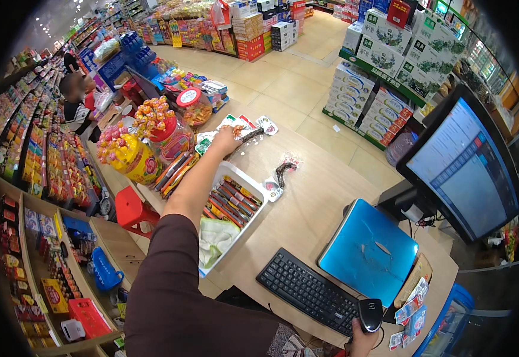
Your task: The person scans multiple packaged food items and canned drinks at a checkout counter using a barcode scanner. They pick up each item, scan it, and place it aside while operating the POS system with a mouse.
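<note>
My left arm reaches across the counter, and my left hand is at the far side, fingers bent together over green-and-white cards. A dark, twisted strip runs rightward from beside its fingers to a small white card. What those fingers pinch, if anything, is hidden. Nearer lies another dark curled strip by a white tag. At the lower right, my right hand is closed around the lower part of a black handheld scanner, beside the black keyboard.
Under my left forearm is a white tray with packaged sticks and a cloth. Candy jars crowd the counter's left side. A blue flat-topped device and a monitor stand right. A red stool and another person are left.
</note>
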Motion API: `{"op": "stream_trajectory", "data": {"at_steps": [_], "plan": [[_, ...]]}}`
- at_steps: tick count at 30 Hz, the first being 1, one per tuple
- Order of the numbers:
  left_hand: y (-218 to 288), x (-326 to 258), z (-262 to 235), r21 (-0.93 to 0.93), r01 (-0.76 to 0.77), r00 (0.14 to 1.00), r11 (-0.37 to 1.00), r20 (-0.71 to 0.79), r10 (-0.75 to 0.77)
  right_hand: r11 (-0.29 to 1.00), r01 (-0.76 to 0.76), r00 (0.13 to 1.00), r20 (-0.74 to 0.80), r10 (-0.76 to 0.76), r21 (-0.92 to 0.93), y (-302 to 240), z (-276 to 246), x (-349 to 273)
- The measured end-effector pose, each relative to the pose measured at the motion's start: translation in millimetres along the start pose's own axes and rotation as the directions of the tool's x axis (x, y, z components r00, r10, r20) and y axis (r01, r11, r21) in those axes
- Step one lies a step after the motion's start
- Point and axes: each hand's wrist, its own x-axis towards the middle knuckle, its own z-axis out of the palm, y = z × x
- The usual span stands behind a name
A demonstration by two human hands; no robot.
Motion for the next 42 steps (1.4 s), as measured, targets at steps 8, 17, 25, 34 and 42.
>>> {"op": "stream_trajectory", "data": {"at_steps": [8,17,25,34,42], "plan": [[33.5,24.6,77.7,0.437,-0.144,0.989,0.888,0.036,0.143,0.969,0.244,0.97,0.004,-0.244,0.038,16.5,58.2,4.3],[67.0,0.2,52.3,0.12,-0.245,0.969,0.962,0.055,0.24,0.981,0.186,0.982,0.028,-0.188,0.062,-6.9,73.8,-8.2],[122.6,-37.5,-79.3,-0.911,-0.031,0.929,0.412,0.126,0.348,0.949,0.276,0.959,0.016,-0.281,0.152,-19.1,71.7,-20.3],[193.5,-208.8,-88.3,-0.907,0.413,0.652,0.078,0.354,0.67,0.912,0.399,0.91,0.077,-0.406,0.095,-34.5,29.3,-38.8],[252.0,-295.4,-57.6,-0.864,0.502,0.624,-0.031,0.338,0.705,0.853,0.522,0.846,0.121,-0.519,0.004,-24.9,-12.5,-76.7]]}}
